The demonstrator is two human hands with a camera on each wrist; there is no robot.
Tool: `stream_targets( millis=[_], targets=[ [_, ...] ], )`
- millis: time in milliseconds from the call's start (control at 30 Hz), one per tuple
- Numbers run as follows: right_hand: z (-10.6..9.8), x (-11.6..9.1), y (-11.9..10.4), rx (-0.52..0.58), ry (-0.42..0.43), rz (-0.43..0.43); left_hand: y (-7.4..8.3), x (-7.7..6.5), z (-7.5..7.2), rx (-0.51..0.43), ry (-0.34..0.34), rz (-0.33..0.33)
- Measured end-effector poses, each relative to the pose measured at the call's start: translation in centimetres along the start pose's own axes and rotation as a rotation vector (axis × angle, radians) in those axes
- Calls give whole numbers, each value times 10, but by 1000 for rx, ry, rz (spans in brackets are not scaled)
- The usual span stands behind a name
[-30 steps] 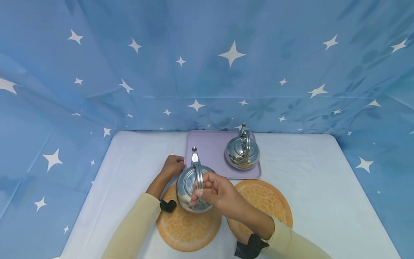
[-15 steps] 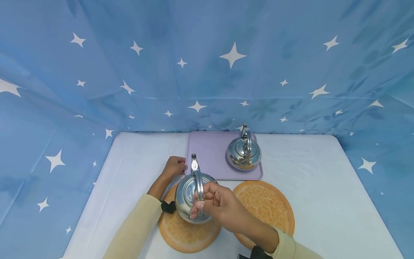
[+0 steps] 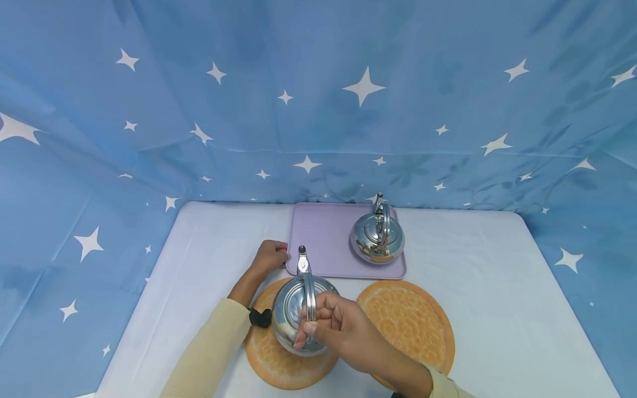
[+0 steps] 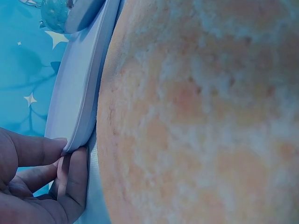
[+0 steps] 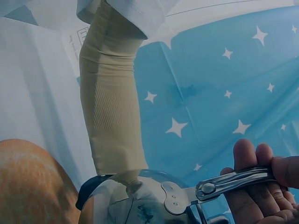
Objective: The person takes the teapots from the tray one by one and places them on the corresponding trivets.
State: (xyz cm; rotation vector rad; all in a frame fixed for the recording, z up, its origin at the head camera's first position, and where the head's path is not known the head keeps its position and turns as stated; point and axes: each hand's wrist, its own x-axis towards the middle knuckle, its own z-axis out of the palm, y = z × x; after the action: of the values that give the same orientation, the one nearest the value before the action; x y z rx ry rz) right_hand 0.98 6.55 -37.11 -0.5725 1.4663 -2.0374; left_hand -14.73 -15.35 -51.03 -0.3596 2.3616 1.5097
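In the head view, soft, even light brightens my white table (image 3: 473, 287), and the kettle I hold (image 3: 287, 318), towards six o'clock, shines with mirror-like highlights. My left wrist view is dimmer and bluish, with the mat (image 4: 201, 112) at three o'clock soft and blurred. My right wrist view looks dim and greyish, my sleeve (image 5: 114, 98) towards ten o'clock muted, reflections crowding the kettle at six.

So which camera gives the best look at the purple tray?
The head view: it shows the purple tray nearly whole from above, though a kettle hides part. The left wrist view catches it at a slant, its corner pinched by the left hand. The right wrist view shows none.
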Motion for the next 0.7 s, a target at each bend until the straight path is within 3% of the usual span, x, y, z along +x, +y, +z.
stream_targets(
  millis=[167,700],
  targets=[
    [1,-1,9,-12,-19,-42,1,0,-1,-11,-5,4],
    [9,-1,33,-14,3,-18,2,0,-5,-43,-22,-17]
  ],
)
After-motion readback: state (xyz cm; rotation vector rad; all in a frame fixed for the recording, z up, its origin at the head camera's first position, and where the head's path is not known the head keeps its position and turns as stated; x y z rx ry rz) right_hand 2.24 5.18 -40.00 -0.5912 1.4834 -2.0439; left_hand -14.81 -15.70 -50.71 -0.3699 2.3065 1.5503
